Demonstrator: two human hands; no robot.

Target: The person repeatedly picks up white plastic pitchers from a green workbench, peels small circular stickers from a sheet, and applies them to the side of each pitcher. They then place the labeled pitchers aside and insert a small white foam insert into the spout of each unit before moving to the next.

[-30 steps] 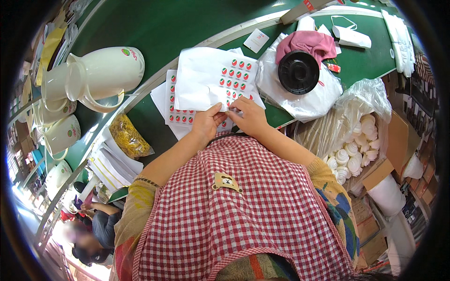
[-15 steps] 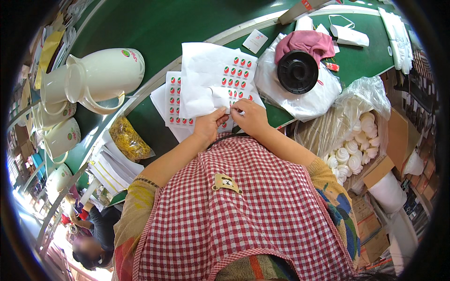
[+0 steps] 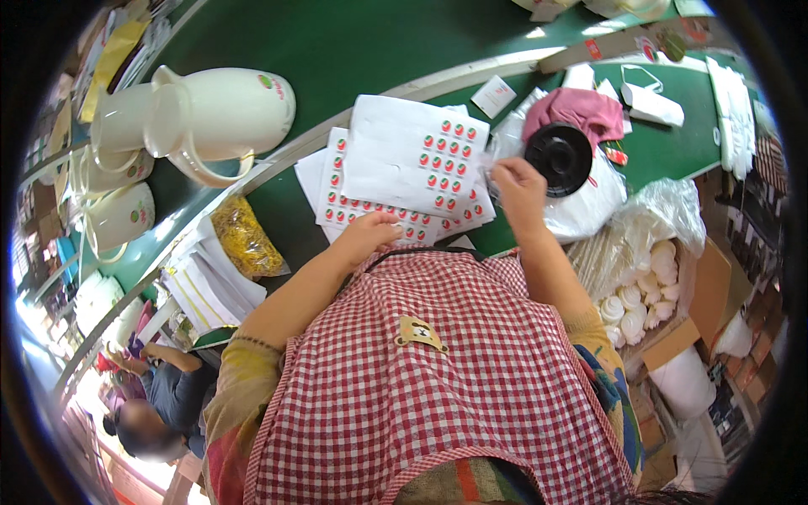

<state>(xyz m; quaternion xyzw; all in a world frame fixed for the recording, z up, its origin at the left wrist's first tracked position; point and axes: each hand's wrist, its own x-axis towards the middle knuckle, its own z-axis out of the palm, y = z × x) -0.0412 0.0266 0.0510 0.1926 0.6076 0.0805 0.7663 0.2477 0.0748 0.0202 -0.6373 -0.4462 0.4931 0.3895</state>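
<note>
Sheets of red-and-green round stickers (image 3: pixel 391 156) lie overlapping on the green bench in front of me; the top sheet is partly bare white. At their lower edge is my left hand (image 3: pixel 370 236), fingers curled in with a small pale bit at the tips that I cannot make out. My right hand (image 3: pixel 519 187) is raised at the right edge of the sheets, beside a black round lid (image 3: pixel 559 160). Its fingers are pinched together, and a pale, blurred scrap shows by the fingertips, too smeared to name.
Cream jugs (image 3: pixel 223 114) lie on their sides at the left. Near them are a bag of yellow pieces (image 3: pixel 244 240) and a paper stack (image 3: pixel 210 282). A pink cloth (image 3: pixel 576 116) lies behind the lid. White spiral parts (image 3: pixel 644 295) fill a lined box at right. Another person (image 3: pixel 172 391) works lower left.
My hands have parted: the right moved right and up toward the black lid, the left stayed near the sheets' lower edge. The top sheet, formerly curled up at its corner, now lies flatter.
</note>
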